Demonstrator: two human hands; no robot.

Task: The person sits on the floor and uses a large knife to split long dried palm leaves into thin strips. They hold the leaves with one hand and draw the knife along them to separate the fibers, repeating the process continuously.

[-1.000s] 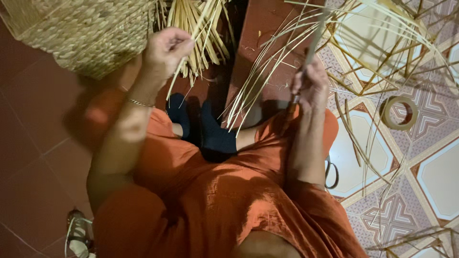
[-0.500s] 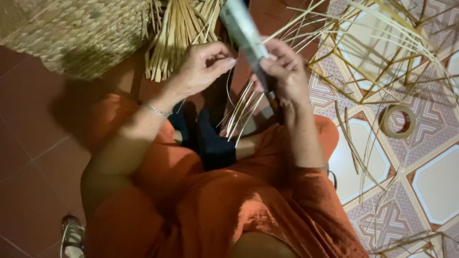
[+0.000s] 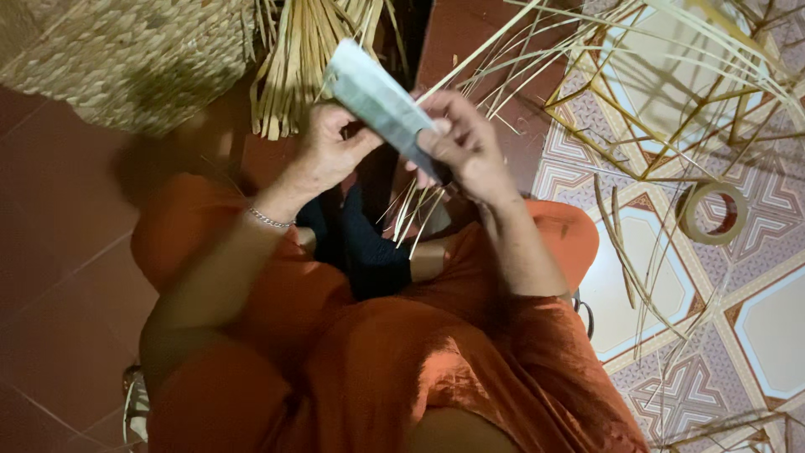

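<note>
- Floor [image 3: 59,252]: plain dark red tile on the left, patterned pale tile on the right; the person sits on it, seen from above.
- Orange dress [image 3: 377,369]: covers the lap and legs and fills the lower middle of the view.
- Woven basket [image 3: 126,59]: top left, its unwoven straw ends hanging down at the top centre, just above the hands.
- Loose straw strips [image 3: 654,109]: a criss-cross tangle over the patterned tile, top right; some long strips run down past the hands.
- Dark cloth [image 3: 369,252]: on the lap, below and between the hands.
- Flat grey strip [image 3: 381,96]: a pale, blurred, oblong piece, tilted from upper left to lower right, held up between both hands above the lap.
- Right hand [image 3: 465,147]: fingers closed around the strip's lower end, thumb on its face.
- Left hand [image 3: 331,151]: fingers curled, touching the strip from beneath near its middle; whether they truly grip it I cannot tell. A thin bracelet [image 3: 270,220] sits on that wrist.
- Tape roll [image 3: 713,214]: flat on the patterned tile, well apart to the right.
</note>
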